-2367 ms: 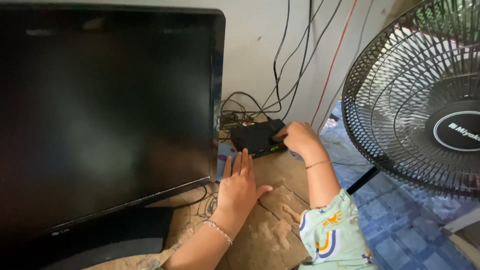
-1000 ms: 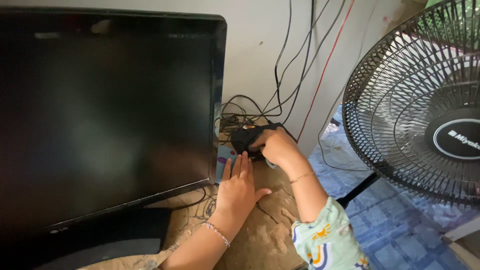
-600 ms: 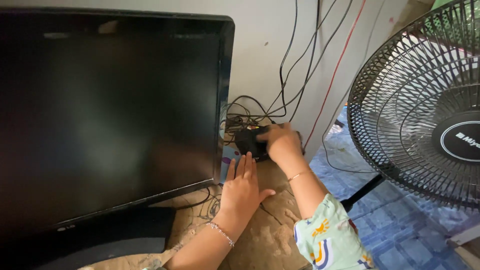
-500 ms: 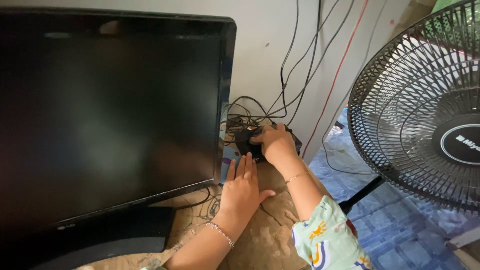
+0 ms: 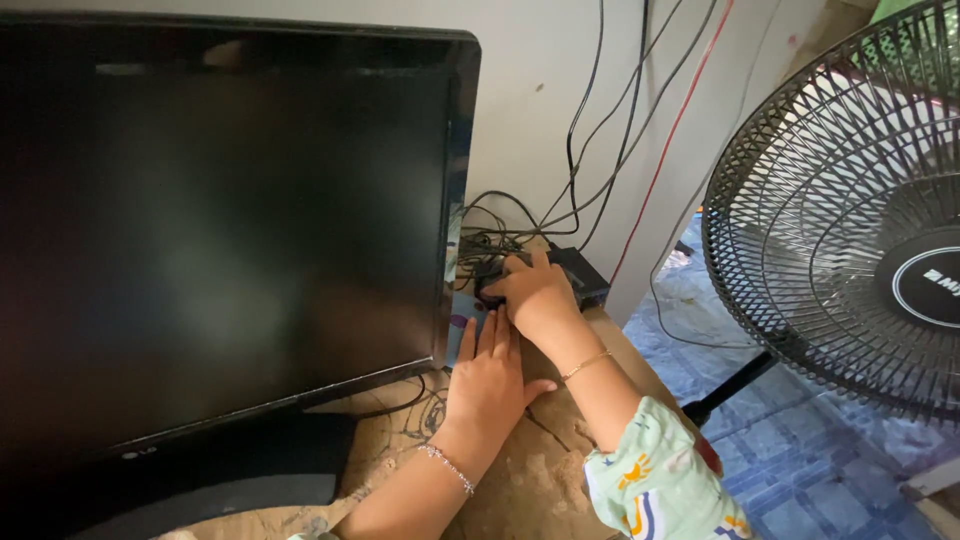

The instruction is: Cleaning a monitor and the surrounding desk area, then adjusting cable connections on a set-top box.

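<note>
Small black box (image 5: 578, 275): flat, rectangular device, lying level on the worn brown tabletop (image 5: 540, 470) at its rear right corner, near the wall; its left part hidden; black cables (image 5: 500, 215) behind it.

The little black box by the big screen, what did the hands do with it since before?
The right hand slid from the near right corner of the small black plastic box across its top to the left end, by the tangled black cables, and now covers that end. The box seems turned a little. The left hand stayed flat on the worn brown tabletop beside the dark flat screen; the black wire-caged fan stayed too.
</note>
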